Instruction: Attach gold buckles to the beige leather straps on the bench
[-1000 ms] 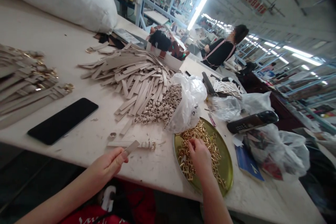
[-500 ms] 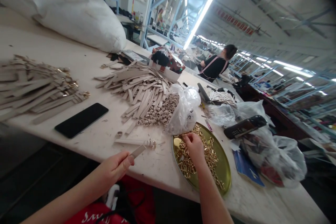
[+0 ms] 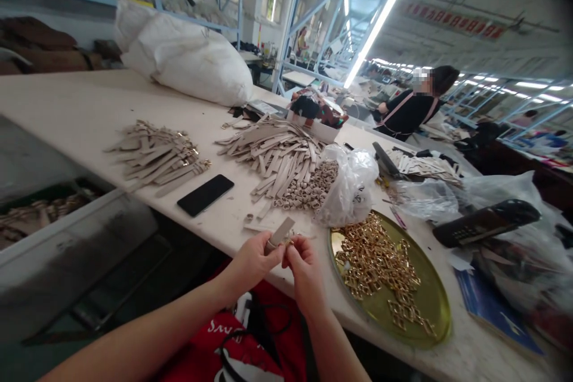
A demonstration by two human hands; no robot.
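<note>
My left hand (image 3: 254, 259) is closed on a light grey-beige strap (image 3: 283, 231), whose flat end sticks up past the fingers. Close against it, my right hand (image 3: 305, 268) pinches a small gold buckle (image 3: 289, 243) beside the strap; fingertips partly cover it. Behind the hands another strap (image 3: 256, 227) lies on the table, mostly hidden by them. To the right, a round gold tray (image 3: 432, 286) carries a heap of gold buckles (image 3: 378, 256). Beyond the hands are a pile of small strap loops (image 3: 308, 186) and a fanned pile of loose straps (image 3: 277, 146).
A black phone (image 3: 206, 194) lies left of the hands, near a pile of straps with gold buckles (image 3: 161, 152). Clear plastic bags (image 3: 351, 182), a black handset-like object (image 3: 487, 222) and a blue booklet (image 3: 496, 310) are rightward. A large white sack (image 3: 188, 59) sits behind. A co-worker (image 3: 409, 104) stands further back.
My right hand has left the buckle tray and come over to my left hand with a gold buckle. The camera view has swung left, showing more of the table's left side.
</note>
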